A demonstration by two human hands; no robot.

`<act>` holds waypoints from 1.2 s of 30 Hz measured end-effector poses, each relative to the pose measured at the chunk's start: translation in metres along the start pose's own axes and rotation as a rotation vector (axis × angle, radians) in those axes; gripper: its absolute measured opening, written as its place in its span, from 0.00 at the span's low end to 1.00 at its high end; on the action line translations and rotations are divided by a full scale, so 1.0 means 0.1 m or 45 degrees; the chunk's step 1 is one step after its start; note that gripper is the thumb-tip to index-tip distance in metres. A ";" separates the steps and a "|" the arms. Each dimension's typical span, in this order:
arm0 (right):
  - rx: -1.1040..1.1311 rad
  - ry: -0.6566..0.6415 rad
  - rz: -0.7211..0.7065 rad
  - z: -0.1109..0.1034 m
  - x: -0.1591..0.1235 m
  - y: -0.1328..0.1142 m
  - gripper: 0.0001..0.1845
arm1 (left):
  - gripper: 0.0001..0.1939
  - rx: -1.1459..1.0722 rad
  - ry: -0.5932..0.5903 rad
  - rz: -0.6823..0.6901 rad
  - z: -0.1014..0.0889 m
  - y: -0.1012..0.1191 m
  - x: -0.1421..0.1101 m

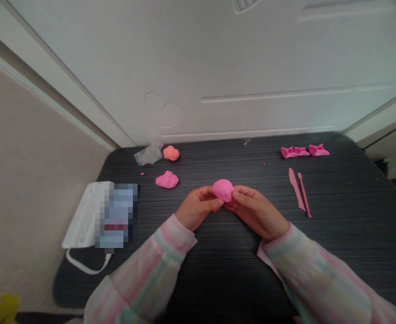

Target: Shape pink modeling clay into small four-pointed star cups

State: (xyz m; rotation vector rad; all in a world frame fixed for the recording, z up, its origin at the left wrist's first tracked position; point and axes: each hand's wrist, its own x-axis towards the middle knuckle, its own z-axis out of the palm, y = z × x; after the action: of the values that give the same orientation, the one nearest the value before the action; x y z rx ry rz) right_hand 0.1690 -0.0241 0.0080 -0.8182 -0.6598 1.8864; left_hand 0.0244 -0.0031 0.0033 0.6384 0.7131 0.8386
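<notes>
A smooth, rounded lump of pink modelling clay (pixel 222 190) is held up between both hands over the dark table. My left hand (pixel 200 206) grips its left side with thumb and fingers. On its right side, my right hand (pixel 257 209) pinches it the same way. The fingertips beneath the lump are partly hidden. Left of my left hand lies a second, flatter piece of pink clay (pixel 167 180). Behind that piece sits an orange clay lump (pixel 171 153).
A crumpled clear wrapper (pixel 149 154) lies at the back left. A phone (pixel 119 216) with a cable rests on a white device (pixel 87 216) at left. On the right are a pink plastic knife (pixel 296 189), a thin pink stick tool (pixel 304 194) and pink moulds (pixel 301 151). A white panel (pixel 252 108) stands behind.
</notes>
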 end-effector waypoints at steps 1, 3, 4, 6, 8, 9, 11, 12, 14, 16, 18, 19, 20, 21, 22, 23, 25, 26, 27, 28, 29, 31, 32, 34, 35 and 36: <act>0.000 0.005 -0.005 0.00 0.00 0.00 0.04 | 0.09 -0.039 0.020 -0.001 -0.01 0.00 0.00; -0.006 0.005 -0.007 0.00 0.01 -0.01 0.04 | 0.09 -0.110 0.044 -0.022 -0.03 0.01 0.01; -0.012 0.000 -0.001 0.00 0.01 -0.01 0.04 | 0.09 -0.135 0.042 -0.042 -0.04 0.01 0.01; -0.028 -0.012 0.019 0.00 0.00 -0.01 0.04 | 0.09 -0.155 0.004 -0.095 -0.05 0.01 0.00; -0.061 -0.022 0.033 0.01 -0.01 -0.01 0.06 | 0.09 -0.157 -0.055 -0.136 -0.06 0.01 0.00; -0.096 -0.021 0.025 0.01 -0.01 -0.02 0.06 | 0.09 -0.160 -0.076 -0.144 -0.06 0.01 0.00; -0.269 0.007 -0.053 0.00 -0.02 -0.02 0.06 | 0.09 -0.185 -0.090 -0.142 -0.07 0.02 0.01; -0.431 0.043 -0.135 -0.01 -0.02 -0.03 0.06 | 0.09 -0.204 -0.082 -0.140 -0.07 0.02 0.02; -0.900 0.118 -0.377 -0.03 -0.02 -0.04 0.07 | 0.09 -0.252 -0.053 -0.167 -0.06 0.03 0.03; -1.415 0.137 -0.657 -0.05 -0.02 -0.04 0.09 | 0.11 -0.305 -0.017 -0.225 -0.05 0.05 0.04; -1.793 0.096 -0.865 -0.08 -0.02 -0.03 0.11 | 0.15 -0.343 0.026 -0.246 -0.03 0.05 0.04; -1.908 0.073 -0.923 -0.08 -0.02 -0.02 0.12 | 0.16 -0.345 0.049 -0.233 -0.03 0.06 0.04; -1.979 0.061 -0.955 -0.09 -0.02 -0.01 0.13 | 0.16 -0.334 0.068 -0.210 -0.02 0.05 0.04; -2.010 0.054 -0.967 -0.09 -0.02 0.00 0.14 | 0.15 -0.315 0.081 -0.184 -0.01 0.05 0.03; -2.005 0.053 -0.968 -0.08 -0.02 0.00 0.15 | 0.14 -0.296 0.086 -0.162 -0.01 0.05 0.03; -1.969 0.057 -0.962 -0.07 -0.03 0.00 0.16 | 0.14 -0.281 0.085 -0.149 0.00 0.05 0.03; -1.851 0.081 -0.920 -0.05 -0.03 -0.01 0.17 | 0.14 -0.282 0.067 -0.146 0.00 0.05 0.04; -1.787 0.115 -0.886 -0.03 -0.04 -0.01 0.17 | 0.15 -0.294 0.056 -0.149 0.01 0.05 0.04; -1.728 0.165 -0.847 -0.01 -0.04 -0.01 0.16 | 0.16 -0.306 0.044 -0.153 0.01 0.04 0.04; -1.684 0.217 -0.801 0.00 -0.03 -0.01 0.15 | 0.17 -0.313 0.038 -0.152 0.01 0.04 0.04; -1.657 0.261 -0.760 0.02 -0.03 0.00 0.14 | 0.17 -0.311 0.039 -0.136 0.01 0.03 0.04; -1.649 0.323 -0.715 0.03 -0.01 0.02 0.12 | 0.16 -0.273 0.045 -0.069 0.02 0.01 0.04; -1.666 0.336 -0.710 0.03 0.00 0.04 0.10 | 0.15 -0.236 0.042 -0.032 0.02 -0.01 0.03; -1.712 0.367 -0.731 0.03 0.02 0.07 0.07 | 0.15 -0.120 0.009 0.040 0.01 -0.05 0.02; -1.731 0.387 -0.749 0.02 0.03 0.08 0.05 | 0.16 -0.031 -0.017 0.081 0.01 -0.07 0.01; -1.745 0.402 -0.765 0.02 0.04 0.09 0.03 | 0.18 0.086 -0.042 0.131 0.00 -0.09 0.01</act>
State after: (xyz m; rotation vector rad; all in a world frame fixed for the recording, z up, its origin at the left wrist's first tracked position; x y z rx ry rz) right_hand 0.1618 -0.0247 0.0015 -1.4562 -1.7760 0.5430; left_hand 0.0288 -0.0070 -0.0036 0.7531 0.6848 0.8998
